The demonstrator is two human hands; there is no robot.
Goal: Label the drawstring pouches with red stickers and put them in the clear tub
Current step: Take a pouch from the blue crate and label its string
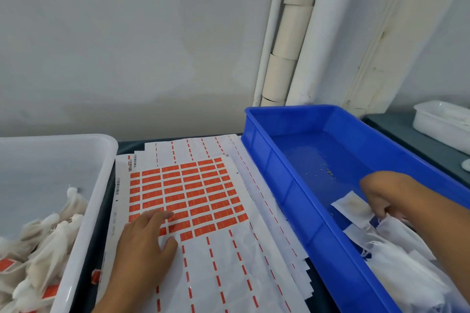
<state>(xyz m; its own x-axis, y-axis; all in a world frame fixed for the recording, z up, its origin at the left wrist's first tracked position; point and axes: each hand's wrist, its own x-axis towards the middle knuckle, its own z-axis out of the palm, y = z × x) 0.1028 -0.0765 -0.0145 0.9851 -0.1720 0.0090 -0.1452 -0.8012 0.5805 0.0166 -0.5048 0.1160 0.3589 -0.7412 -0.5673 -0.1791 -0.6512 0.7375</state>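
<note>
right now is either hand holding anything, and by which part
The right hand pinches a white drawstring pouch by its near end, over the blue bin. The left hand holds nothing; its fingers rest on the red sticker sheet.

tub left, sticker sheets middle, tray right, pouches inside

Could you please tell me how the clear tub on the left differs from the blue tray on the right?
The clear tub is translucent white, while the blue tray is opaque blue. The pouches in the clear tub carry red stickers; the pouches in the blue tray show none. The right hand reaches into the blue tray, while no hand is in the clear tub. Both are open-topped, flank the sticker sheets and hold white pouches.
</note>
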